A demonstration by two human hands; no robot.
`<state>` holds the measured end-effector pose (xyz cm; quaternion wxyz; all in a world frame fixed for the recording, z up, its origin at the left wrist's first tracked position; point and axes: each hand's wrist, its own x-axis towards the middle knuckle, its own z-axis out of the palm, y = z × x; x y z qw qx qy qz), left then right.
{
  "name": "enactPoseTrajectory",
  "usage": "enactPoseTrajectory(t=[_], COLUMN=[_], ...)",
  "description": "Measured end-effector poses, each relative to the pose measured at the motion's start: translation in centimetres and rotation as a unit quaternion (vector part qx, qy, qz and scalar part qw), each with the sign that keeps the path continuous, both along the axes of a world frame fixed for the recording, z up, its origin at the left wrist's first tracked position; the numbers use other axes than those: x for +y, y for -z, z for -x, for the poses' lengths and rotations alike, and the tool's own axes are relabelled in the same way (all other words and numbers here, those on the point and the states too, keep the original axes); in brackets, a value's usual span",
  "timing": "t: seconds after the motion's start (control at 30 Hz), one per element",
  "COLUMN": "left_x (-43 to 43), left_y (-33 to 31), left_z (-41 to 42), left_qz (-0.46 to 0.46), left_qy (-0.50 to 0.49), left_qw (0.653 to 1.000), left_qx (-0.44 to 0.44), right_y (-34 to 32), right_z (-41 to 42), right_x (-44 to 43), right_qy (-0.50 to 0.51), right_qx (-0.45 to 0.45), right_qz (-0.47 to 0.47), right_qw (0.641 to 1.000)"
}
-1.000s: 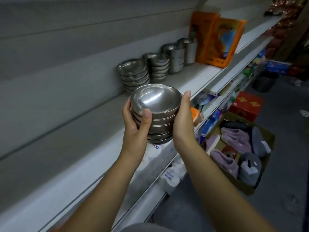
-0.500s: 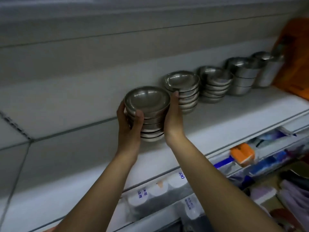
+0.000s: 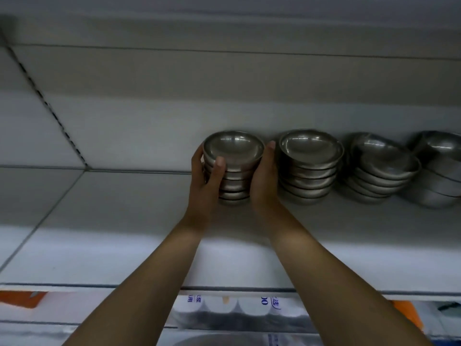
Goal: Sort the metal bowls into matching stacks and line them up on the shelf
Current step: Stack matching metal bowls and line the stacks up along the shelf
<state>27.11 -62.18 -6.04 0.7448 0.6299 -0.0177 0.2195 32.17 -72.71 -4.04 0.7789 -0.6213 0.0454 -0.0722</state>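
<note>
Steel, smooth and dimly shining, made up the stack [image 3: 233, 148], which sat at the left end of a row on the shelf [image 3: 112, 208], just beside a second stack [image 3: 309, 168]. Whether its base already touched the board could not be told. The left hand [image 3: 204, 186] clasped its left side with the thumb laid across the front, and the right hand [image 3: 264, 186] clasped its right side, in the narrow gap toward the neighbour.

Nested bowls like these were probably stiff, slick and fairly weighty together. Being only loosely seated, the upper ones might slide or clatter if tipped, so a two-sided hold reaching low seemed the safest.

The shelf was pale, flat and bare to the left, with a plain back panel [image 3: 224, 78] behind it. Further right stood a third stack [image 3: 381, 171], its bowls askew, and a fourth [image 3: 441, 171] cut off by the edge. Below the shelf lay white packs [image 3: 237, 313] with blue print.
</note>
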Motion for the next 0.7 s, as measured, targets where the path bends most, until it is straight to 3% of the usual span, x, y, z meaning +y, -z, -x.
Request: enactPoseTrajectory(t=[0.53, 0.7], left_x=[-0.6, -1.5], left_y=[0.0, -0.2], left_z=[-1.6, -0.3], left_qz=[-0.074, -0.09], left_qy=[-0.031, -0.081], left_qw=[0.996, 0.991], left_qx=[0.028, 0.059], right_y=[-0.3, 0.0], right_z=[-0.7, 0.6], right_x=[-1.3, -1.7], right_qy=[-0.014, -0.022], right_qx=[0.006, 0.012], right_qz=[0.065, 0.061], right_qw=[0.998, 0.998])
